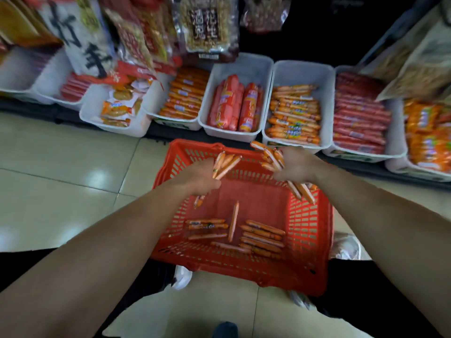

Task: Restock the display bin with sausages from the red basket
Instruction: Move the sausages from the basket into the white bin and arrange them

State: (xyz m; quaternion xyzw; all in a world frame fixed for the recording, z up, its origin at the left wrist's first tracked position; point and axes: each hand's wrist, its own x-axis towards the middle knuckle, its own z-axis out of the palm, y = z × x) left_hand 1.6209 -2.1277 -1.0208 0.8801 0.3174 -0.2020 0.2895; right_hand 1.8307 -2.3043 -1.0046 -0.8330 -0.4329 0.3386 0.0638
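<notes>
A red plastic basket (307,230) sits on the floor in front of me, with several thin orange sausages (262,234) lying on its bottom. My left hand (200,175) is closed around a bunch of these sausages (225,164) above the basket's far side. My right hand (296,164) grips another bunch of sausages (272,156), held over the basket's far right rim. Just beyond it stands a white display bin (301,71) partly filled with matching orange sausages (294,115).
A row of white bins runs along the low shelf: thick red sausages (234,106), orange sticks (184,95), red sticks (358,113), snack packets (119,106). Hanging snack bags (210,25) overhang the bins. Beige tiled floor (61,172) lies to the left.
</notes>
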